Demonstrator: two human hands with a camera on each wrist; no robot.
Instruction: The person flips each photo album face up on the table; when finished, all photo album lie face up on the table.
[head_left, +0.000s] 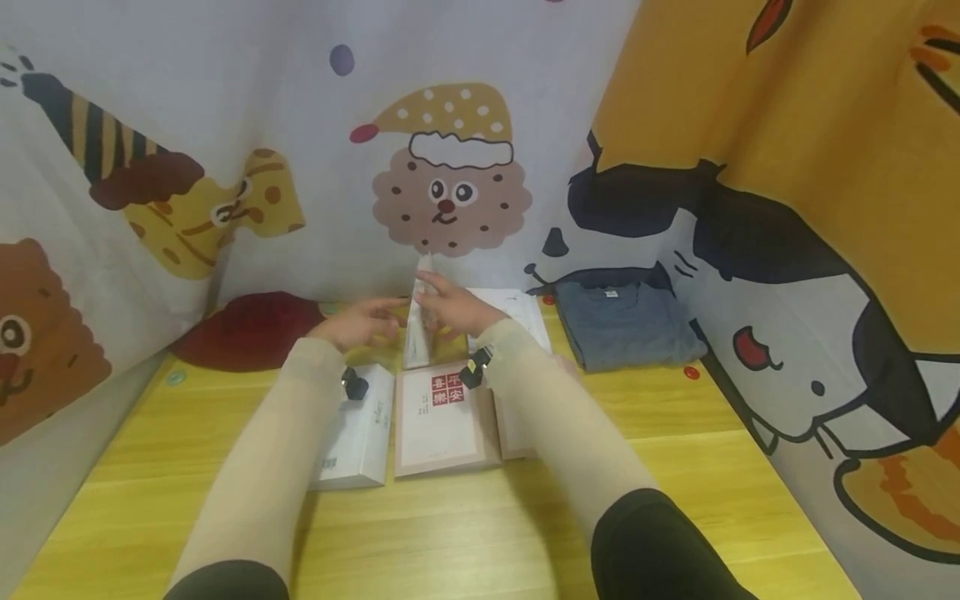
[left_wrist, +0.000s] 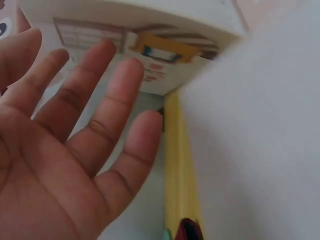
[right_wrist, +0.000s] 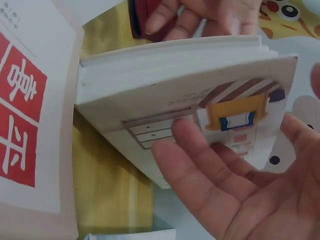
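Note:
A thick white book [head_left: 418, 333] stands upright on its edge toward the back of the table. Its cover [right_wrist: 187, 110] carries a drawing with a striped awning and a yellow sign. To its right is my right hand [head_left: 455, 307], fingers loosely bent against the cover and the thumb apart from them. My left hand [head_left: 365, 322] is on the other side, its fingers [left_wrist: 107, 110] spread and relaxed near the book, with nothing in the palm. Just in front lies a pale-pink-edged book [head_left: 438, 429] with red squares of white characters.
A white box-like item [head_left: 360, 437] lies left of the pink-edged book, under my left wrist. White papers [head_left: 517, 308] are behind my right arm. A folded grey-blue shirt [head_left: 626, 325] lies at back right, a dark red cloth item [head_left: 251, 331] at back left. A cartoon curtain [head_left: 285, 75] hangs behind.

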